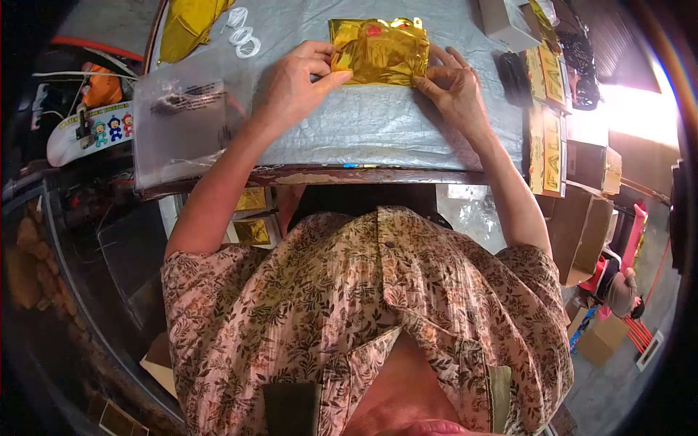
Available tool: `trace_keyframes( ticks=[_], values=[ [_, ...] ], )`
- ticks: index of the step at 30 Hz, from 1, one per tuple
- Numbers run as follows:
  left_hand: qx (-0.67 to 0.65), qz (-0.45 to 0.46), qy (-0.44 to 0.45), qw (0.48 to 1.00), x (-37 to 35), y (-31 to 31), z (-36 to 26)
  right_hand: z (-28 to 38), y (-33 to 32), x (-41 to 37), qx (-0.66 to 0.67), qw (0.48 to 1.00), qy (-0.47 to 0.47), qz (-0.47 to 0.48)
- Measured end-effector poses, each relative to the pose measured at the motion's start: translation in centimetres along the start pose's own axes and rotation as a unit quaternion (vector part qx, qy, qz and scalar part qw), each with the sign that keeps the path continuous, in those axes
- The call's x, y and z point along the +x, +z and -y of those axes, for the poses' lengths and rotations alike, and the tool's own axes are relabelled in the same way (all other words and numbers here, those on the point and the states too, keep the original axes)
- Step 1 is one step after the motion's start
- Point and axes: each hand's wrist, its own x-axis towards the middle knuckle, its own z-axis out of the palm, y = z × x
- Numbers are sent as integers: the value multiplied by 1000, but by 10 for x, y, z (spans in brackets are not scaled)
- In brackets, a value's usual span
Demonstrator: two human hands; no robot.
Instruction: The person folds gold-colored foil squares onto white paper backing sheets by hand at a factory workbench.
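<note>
A shiny gold foil packet (379, 57) lies on the cloth-covered table, with a red spot near its upper edge. My left hand (294, 80) grips its left side, the thumb resting along the lower left corner. At the lower right corner, my right hand (458, 91) pinches the foil between thumb and fingers. What the packet contains is hidden. White coiled ties (243, 36) lie beyond my left hand, beside another gold foil piece (190, 27).
A clear plastic bag (178, 131) covers the table's left front corner. Along the right edge stand yellow printed boxes (545, 76), a black object (513, 78) and a pale open box (507, 25). Cardboard boxes (578, 229) stand on the right, beyond the table.
</note>
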Motion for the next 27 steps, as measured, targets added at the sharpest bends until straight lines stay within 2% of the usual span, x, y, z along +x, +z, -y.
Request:
trace_keyframes(
  ticks=[2,4,5,7,11,13,17,22,27],
  values=[
    [-3,-13,10,1000,1,3,3,6,1,-1,2,1000,-15,-24],
    [-4,-6,2,1000,2,3,4,23,-2,-5,-21,997,52,-52],
    [-5,-5,4,1000,2,2,3,18,-1,-5,-22,997,52,-53],
    [16,29,-28,999,2,-1,-3,6,2,-1,101,993,52,-39],
    [24,33,-22,999,2,2,3,9,7,-6,77,993,69,-59],
    [7,-9,-2,1000,1,5,1,9,7,-6,37,996,57,-61],
    [7,-12,-1,1000,2,6,-2,14,5,-5,27,996,67,-51],
    [43,6,-43,998,4,2,-15,17,9,-4,-2,995,69,-68],
    [51,-5,-8,999,6,4,-6,15,10,-5,-3,995,70,-78]
  ],
)
